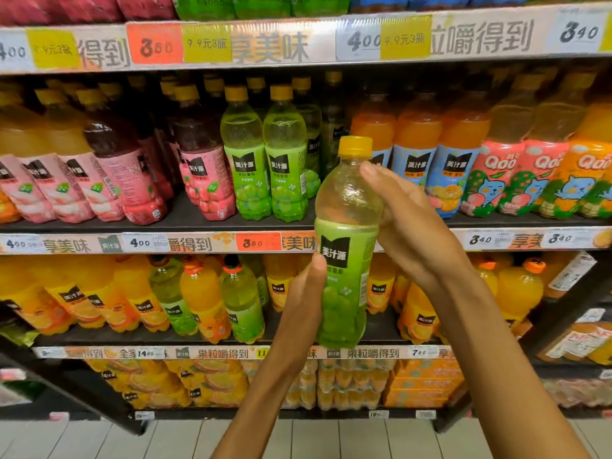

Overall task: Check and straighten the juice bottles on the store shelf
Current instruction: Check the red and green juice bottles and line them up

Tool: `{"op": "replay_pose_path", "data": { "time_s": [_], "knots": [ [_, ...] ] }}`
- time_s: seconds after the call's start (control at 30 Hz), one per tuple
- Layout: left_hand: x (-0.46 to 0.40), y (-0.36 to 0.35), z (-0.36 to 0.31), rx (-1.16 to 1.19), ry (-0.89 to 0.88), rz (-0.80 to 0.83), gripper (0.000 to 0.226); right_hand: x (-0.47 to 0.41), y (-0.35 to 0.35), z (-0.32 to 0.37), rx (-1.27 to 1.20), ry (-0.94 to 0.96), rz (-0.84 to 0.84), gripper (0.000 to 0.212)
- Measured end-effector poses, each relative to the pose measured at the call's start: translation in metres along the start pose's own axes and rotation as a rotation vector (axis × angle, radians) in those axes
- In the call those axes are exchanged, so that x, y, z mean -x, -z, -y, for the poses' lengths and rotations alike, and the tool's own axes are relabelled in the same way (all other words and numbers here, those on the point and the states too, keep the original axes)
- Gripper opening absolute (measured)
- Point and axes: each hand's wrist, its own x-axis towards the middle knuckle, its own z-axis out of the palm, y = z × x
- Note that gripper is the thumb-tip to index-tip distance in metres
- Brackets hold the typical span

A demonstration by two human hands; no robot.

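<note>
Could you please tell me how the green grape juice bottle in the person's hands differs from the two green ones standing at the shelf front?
The held bottle is off the shelf, gripped by the left hand and right hand; the shelf pair stands untouched. The held bottle tilts slightly; the pair stands upright. All share yellow caps and green labels.

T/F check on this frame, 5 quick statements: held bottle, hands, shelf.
1. Both hands hold the green-label bottle. True: left hand low, right hand high.
2. Its cap is red. False: yellow.
3. It stands on the shelf. False: held in front of the shelf.
4. Two green-label bottles stand at the front of the middle shelf. True.
5. The held bottle is upside down. False: cap up.
</note>
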Motion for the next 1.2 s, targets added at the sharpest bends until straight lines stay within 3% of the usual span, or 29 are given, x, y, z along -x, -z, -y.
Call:
{"op": "replay_pose_path", "data": {
  "time_s": [0.13, 0.17, 0.3, 0.37, 0.47, 0.67, 0.83, 0.97, 1.1, 1.2],
  "knots": [
    [0.003, -0.003, 0.003, 0.125, 0.107, 0.113, 0.085, -0.003, -0.003, -0.003, -0.208, -0.075, 0.127, 0.045],
    [0.003, -0.004, 0.004, 0.119, 0.102, 0.114, 0.084, -0.005, -0.004, -0.004, -0.223, -0.065, 0.11, 0.037],
    [-0.001, -0.004, 0.001, 0.008, 0.013, -0.003, 0.058, -0.006, -0.007, -0.003, -0.02, 0.02, -0.085, 0.022],
    [-0.002, -0.005, -0.001, -0.033, 0.007, -0.021, 0.059, -0.006, -0.008, -0.002, 0.074, 0.06, -0.133, 0.019],
    [-0.003, -0.005, -0.003, 0.023, 0.035, -0.044, 0.064, -0.004, -0.005, 0.001, 0.026, 0.021, -0.078, 0.027],
    [0.0, -0.004, -0.002, 0.362, 0.218, 0.226, 0.075, -0.008, -0.004, -0.007, -0.193, -0.116, 0.012, 0.042],
    [-0.006, -0.006, -0.008, 0.181, 0.189, 0.044, 0.069, -0.013, -0.002, -0.008, -0.052, -0.042, -0.078, 0.03],
    [-0.002, -0.008, -0.016, -0.006, 0.077, 0.044, 0.06, -0.015, 0.003, -0.003, 0.021, -0.017, -0.095, 0.027],
    [0.001, -0.01, -0.022, 0.035, 0.091, 0.066, 0.05, -0.017, 0.004, 0.002, 0.052, -0.063, -0.048, 0.045],
    [0.006, -0.007, -0.029, 0.163, 0.146, 0.159, 0.039, -0.018, 0.005, -0.005, -0.028, -0.099, -0.081, 0.035]
  ]
}}
